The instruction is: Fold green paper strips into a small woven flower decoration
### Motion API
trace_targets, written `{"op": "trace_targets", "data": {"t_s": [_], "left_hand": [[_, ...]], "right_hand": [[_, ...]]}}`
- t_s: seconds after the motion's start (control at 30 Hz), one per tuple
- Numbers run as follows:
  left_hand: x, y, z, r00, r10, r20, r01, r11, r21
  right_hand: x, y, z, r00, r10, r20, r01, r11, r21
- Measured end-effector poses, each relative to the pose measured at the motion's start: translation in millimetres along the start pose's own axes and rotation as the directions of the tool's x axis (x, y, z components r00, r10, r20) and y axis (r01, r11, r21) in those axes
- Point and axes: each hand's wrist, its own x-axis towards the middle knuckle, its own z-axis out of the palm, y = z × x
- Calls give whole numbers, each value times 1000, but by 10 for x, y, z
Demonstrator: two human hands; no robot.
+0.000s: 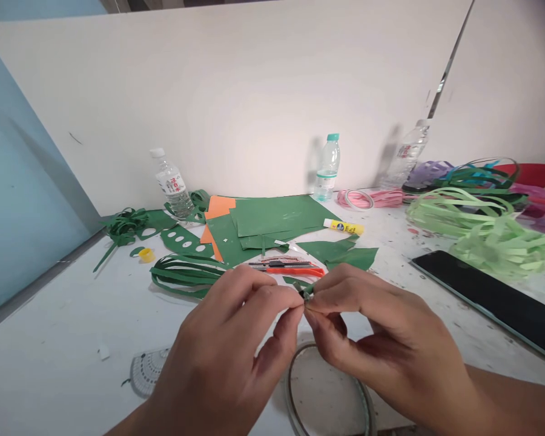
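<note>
Nearest: a round ring [300, 387], wire or tape by the look, lies flat on the table [49, 357] under both wrists, a clear protractor [148, 369] to its left; drop a forearm and the ring skids or gets dragged. Left hand [222, 357] and right hand [381, 339] meet fingertip to fingertip above the ring, both pinching one tiny folded green paper piece [306, 293] between thumbs and forefingers, other fingers curled in. Grip area is minimal, so risk one: the piece springs open or pops out and vanishes among the green scraps. Risk two: uneven squeeze tears or creases it off-line. Can't tell if there's glue on it; if so, fingers stick and the fold pulls apart on release. Just beyond the hands, an orange utility knife [295, 269] lies beside a dark pen; blade state unreadable, so a blind reach forward is a cut hazard. Green strip loops [184, 275] left of that could snag a sleeve or finger. Further out: glue stick [344, 227] lying on its side, may roll; green sheets [272, 221] stacked loose over orange paper. Dark flat panel [495, 297] at right near the light-green strip pile [490, 236]. Far edge by the wall: three water bottles [327, 168], tip-and-spill risk onto paper if uncapped; caps look on
</note>
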Motion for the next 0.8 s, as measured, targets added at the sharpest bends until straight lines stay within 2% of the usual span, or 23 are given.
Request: {"op": "trace_targets", "data": {"t_s": [0.23, 0.8], "left_hand": [[4, -5, -10, 1000, 4, -9, -4, 1000, -24], [35, 7, -13, 996, -86, 28, 88, 993, -75]], "right_hand": [[14, -3, -14, 1000, -2, 0, 2, 1000, -10], [3, -7, -22, 999, -32, 9, 32, 997, -67]]}}
